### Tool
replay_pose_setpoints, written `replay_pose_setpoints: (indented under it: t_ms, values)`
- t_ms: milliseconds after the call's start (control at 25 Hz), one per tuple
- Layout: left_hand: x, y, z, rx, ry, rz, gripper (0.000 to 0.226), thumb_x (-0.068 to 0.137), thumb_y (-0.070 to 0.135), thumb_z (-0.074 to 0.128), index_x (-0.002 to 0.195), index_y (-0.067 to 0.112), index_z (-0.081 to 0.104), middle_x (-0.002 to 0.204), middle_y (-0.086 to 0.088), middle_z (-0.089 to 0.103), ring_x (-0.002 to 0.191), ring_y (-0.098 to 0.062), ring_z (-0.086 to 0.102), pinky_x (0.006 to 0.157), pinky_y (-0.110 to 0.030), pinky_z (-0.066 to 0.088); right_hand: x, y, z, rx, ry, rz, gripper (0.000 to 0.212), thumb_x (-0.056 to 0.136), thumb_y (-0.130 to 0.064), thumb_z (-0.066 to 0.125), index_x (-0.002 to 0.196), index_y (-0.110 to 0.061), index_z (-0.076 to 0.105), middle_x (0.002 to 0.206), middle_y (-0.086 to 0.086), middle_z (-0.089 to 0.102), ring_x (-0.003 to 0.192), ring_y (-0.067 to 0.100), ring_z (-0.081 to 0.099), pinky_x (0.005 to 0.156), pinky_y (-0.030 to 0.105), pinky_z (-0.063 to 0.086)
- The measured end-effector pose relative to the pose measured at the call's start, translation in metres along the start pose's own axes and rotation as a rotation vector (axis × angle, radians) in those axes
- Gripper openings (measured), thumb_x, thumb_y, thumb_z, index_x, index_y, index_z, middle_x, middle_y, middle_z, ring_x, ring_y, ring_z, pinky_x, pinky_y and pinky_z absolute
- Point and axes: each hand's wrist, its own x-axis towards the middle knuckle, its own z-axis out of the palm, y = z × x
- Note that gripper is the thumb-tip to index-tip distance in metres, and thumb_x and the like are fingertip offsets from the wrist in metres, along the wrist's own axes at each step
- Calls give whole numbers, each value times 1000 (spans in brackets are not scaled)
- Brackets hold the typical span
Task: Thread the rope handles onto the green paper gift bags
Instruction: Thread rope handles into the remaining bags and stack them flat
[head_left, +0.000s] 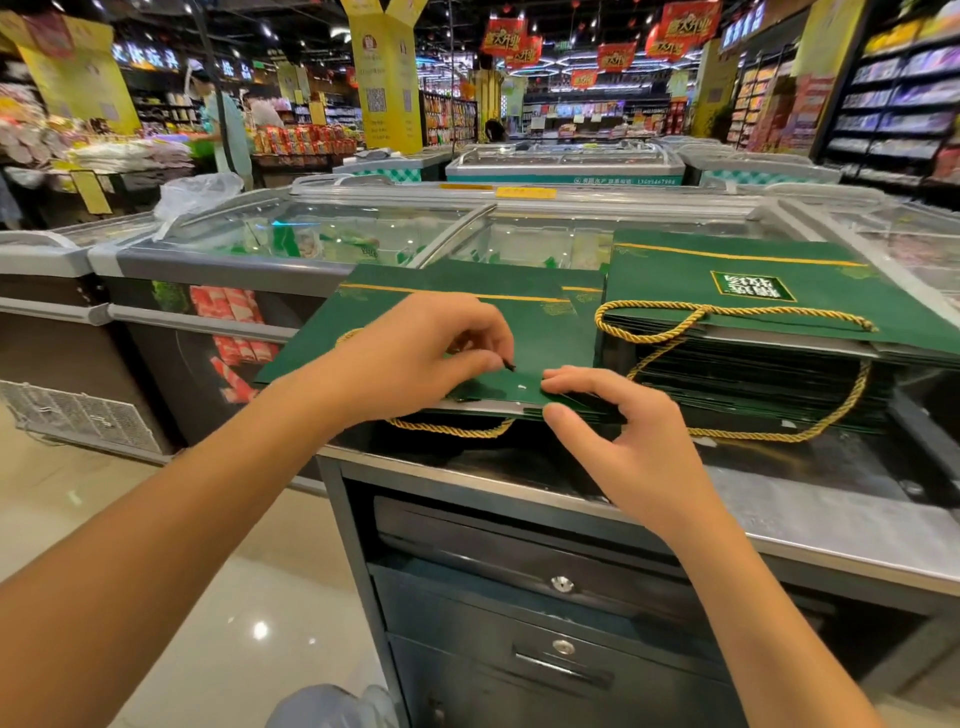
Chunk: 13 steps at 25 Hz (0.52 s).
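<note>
A flat green paper gift bag (540, 327) lies on top of a low pile at the counter's near edge. My left hand (415, 358) pinches the dark tip of a gold rope handle (452, 428) just above a small hole in the bag's top edge. The rope loops down below that edge. My right hand (618, 441) holds the same edge, fingers on top and thumb underneath. To the right stands a taller stack of green bags (753, 364) with gold rope handles (649, 332) hanging from them.
The bags lie on a steel counter (779, 525) with dark drawers (561, 587) below. Glass-topped freezer chests (389, 228) stand behind and to the left. A person (223, 119) stands far back left among shelves. Tiled floor lies to the left.
</note>
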Motion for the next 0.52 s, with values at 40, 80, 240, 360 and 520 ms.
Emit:
replay_pose_setpoints:
  t_ms: [40,80,240,360,520]
  values:
    - [3,2,3,12,3,3,10,94,14,68,99,22,73,92,5,66,88,-14,60,84,-36,49,0,0,0,6,1,5,20,92,-20,72,112,-25,75,117,-22,70,119,-9,58,99,6,38]
    - [5,3,7,21,11,4,11,94,14,68,99,22,74,93,5,65,87,-14,60,84,-36,49,-1,0,-1,12,2,9,19,93,-20,72,111,-24,75,116,-21,71,118,-9,58,98,5,38]
    - [6,4,19,72,44,42,13,94,14,69,100,23,76,95,3,65,88,-14,61,85,-37,50,1,0,-3,27,-1,11,17,93,-21,71,108,-25,76,114,-20,72,116,-8,60,100,8,40]
    - [5,4,23,106,102,52,12,93,14,70,100,23,76,96,1,65,85,-15,60,83,-40,51,0,0,-3,30,6,16,16,93,-21,71,108,-25,76,113,-20,73,115,-7,61,102,10,41]
    - [8,8,24,154,146,66,13,93,12,70,99,20,77,99,-1,65,83,-19,60,79,-40,52,1,-2,-4,19,12,25,16,93,-22,71,108,-26,76,113,-20,73,115,-8,61,103,12,42]
